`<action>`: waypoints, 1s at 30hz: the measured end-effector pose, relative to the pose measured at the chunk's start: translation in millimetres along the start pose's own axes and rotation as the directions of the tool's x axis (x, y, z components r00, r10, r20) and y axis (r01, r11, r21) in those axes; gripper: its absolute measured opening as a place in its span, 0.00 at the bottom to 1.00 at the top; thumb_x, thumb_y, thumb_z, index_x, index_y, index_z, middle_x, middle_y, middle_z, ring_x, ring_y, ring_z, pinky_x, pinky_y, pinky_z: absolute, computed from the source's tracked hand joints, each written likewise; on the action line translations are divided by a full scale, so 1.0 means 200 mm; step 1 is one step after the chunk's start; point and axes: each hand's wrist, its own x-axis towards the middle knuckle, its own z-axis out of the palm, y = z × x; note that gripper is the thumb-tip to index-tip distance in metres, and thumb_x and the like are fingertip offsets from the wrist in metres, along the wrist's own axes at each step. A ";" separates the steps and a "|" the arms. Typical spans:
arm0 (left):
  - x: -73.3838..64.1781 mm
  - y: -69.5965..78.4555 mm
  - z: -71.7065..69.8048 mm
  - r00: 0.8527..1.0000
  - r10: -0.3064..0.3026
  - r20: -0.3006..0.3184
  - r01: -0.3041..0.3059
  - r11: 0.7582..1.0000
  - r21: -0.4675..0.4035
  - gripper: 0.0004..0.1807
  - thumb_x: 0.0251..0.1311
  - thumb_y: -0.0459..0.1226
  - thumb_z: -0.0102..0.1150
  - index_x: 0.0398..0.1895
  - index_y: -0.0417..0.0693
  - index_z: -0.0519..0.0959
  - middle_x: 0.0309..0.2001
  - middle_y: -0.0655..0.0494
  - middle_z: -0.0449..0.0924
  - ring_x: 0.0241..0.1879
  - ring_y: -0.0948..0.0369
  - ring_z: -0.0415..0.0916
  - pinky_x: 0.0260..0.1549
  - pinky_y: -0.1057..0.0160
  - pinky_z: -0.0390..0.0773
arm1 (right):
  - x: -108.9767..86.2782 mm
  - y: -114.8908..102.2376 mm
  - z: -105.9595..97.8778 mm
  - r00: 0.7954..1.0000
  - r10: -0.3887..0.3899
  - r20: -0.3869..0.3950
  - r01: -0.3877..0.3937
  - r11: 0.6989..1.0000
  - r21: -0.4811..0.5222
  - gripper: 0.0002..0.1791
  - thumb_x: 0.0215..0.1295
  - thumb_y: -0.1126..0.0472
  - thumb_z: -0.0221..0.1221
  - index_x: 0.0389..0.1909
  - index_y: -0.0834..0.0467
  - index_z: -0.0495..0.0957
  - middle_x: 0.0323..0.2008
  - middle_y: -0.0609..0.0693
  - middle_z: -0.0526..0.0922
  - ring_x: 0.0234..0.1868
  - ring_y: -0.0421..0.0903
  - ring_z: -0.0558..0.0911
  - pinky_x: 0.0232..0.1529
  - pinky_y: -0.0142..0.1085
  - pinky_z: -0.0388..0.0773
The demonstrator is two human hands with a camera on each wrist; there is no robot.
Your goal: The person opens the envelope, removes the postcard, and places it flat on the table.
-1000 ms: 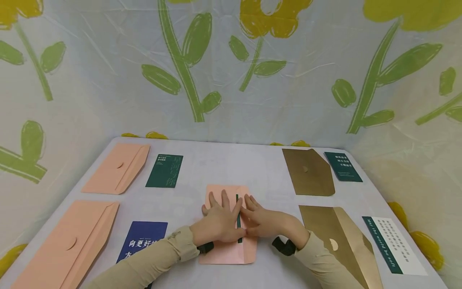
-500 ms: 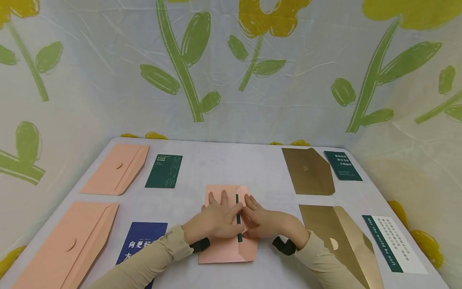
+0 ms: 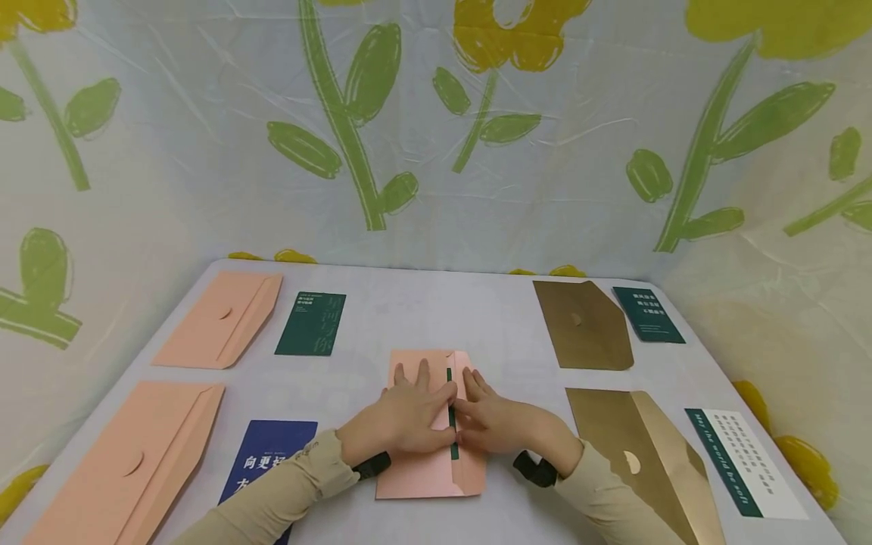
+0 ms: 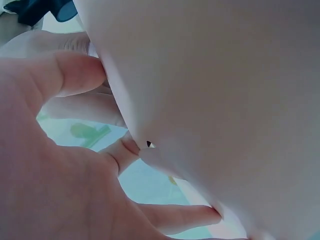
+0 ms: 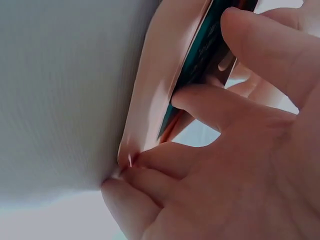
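Note:
In the head view a pink envelope (image 3: 415, 481) lies on the table with its flap (image 3: 470, 481) unfolded to the right. A narrow strip of a dark green card (image 3: 455, 452) shows at its mouth; the rest is hidden inside. My left hand (image 3: 402, 420) rests on the envelope's body with fingers spread, its thumb near the strip. My right hand (image 3: 500, 420) lies over the flap, fingertips at the strip. The right wrist view shows the fingers touching the green card's edge (image 5: 195, 57) and the pink flap (image 5: 150, 85). Pale envelope paper (image 4: 215, 100) fills most of the left wrist view.
Two pink envelopes (image 3: 218, 314) lie at left, beside a green card (image 3: 310, 323) and a blue card (image 3: 269, 446) partly under the left sleeve. At right are a brown envelope (image 3: 582, 325), a gold envelope (image 3: 613, 431), a dark green card (image 3: 647, 314) and a white-and-green card (image 3: 745, 462).
My left wrist and the base of that hand have shifted slightly left, while its fingertips stay on the envelope. My right hand barely moves. The green strip looks nearly the same.

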 end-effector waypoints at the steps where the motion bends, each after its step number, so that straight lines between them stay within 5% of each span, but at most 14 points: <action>1: 0.00 0.00 0.00 1.000 -0.002 0.000 0.002 1.000 -0.002 0.26 0.64 0.61 0.50 0.58 0.57 0.68 0.72 0.25 0.51 0.63 0.18 0.52 0.42 0.30 0.75 | 0.00 0.00 0.00 1.000 -0.002 -0.009 0.002 1.000 -0.008 0.32 0.75 0.50 0.54 0.72 0.63 0.64 0.76 0.71 0.38 0.77 0.65 0.39 0.70 0.57 0.54; 13: -0.01 0.02 0.00 1.000 -0.024 0.007 0.024 0.999 0.045 0.27 0.63 0.60 0.54 0.61 0.60 0.69 0.73 0.28 0.51 0.64 0.20 0.52 0.43 0.31 0.76 | -0.03 0.03 -0.08 0.997 0.066 -0.047 -0.063 0.996 0.062 0.28 0.71 0.53 0.60 0.64 0.67 0.73 0.73 0.73 0.50 0.75 0.66 0.48 0.69 0.57 0.56; 19: 0.00 0.01 0.02 1.000 -0.024 0.005 0.024 0.997 0.074 0.36 0.62 0.63 0.54 0.71 0.61 0.66 0.73 0.29 0.51 0.64 0.21 0.54 0.43 0.34 0.78 | -0.04 0.04 -0.11 0.992 -0.015 -0.122 0.015 1.000 -0.002 0.25 0.68 0.56 0.63 0.57 0.71 0.78 0.69 0.74 0.61 0.71 0.66 0.62 0.65 0.55 0.65; 23: -0.01 0.00 0.02 1.000 -0.015 -0.004 0.016 0.996 0.086 0.36 0.62 0.63 0.55 0.71 0.61 0.67 0.73 0.29 0.52 0.64 0.22 0.55 0.41 0.36 0.79 | 0.00 0.06 -0.09 0.967 -0.097 -0.236 0.088 0.995 -0.048 0.20 0.63 0.61 0.67 0.50 0.70 0.80 0.54 0.66 0.79 0.52 0.58 0.80 0.52 0.48 0.78; 26: -0.01 0.00 0.02 1.000 -0.010 -0.008 0.010 0.995 0.094 0.35 0.62 0.63 0.55 0.69 0.61 0.67 0.72 0.29 0.53 0.63 0.22 0.57 0.40 0.36 0.80 | 0.04 0.08 -0.07 0.940 -0.062 -0.336 0.061 0.998 -0.014 0.18 0.59 0.63 0.70 0.48 0.68 0.81 0.44 0.57 0.82 0.43 0.53 0.80 0.47 0.45 0.79; 30: -0.01 0.00 0.02 1.000 -0.011 -0.005 0.011 0.995 0.099 0.34 0.62 0.64 0.55 0.67 0.62 0.68 0.72 0.29 0.53 0.63 0.22 0.57 0.40 0.37 0.80 | 0.07 0.10 -0.05 0.906 0.065 -0.418 -0.036 0.996 0.077 0.22 0.53 0.62 0.74 0.47 0.67 0.82 0.44 0.55 0.79 0.44 0.51 0.77 0.49 0.46 0.77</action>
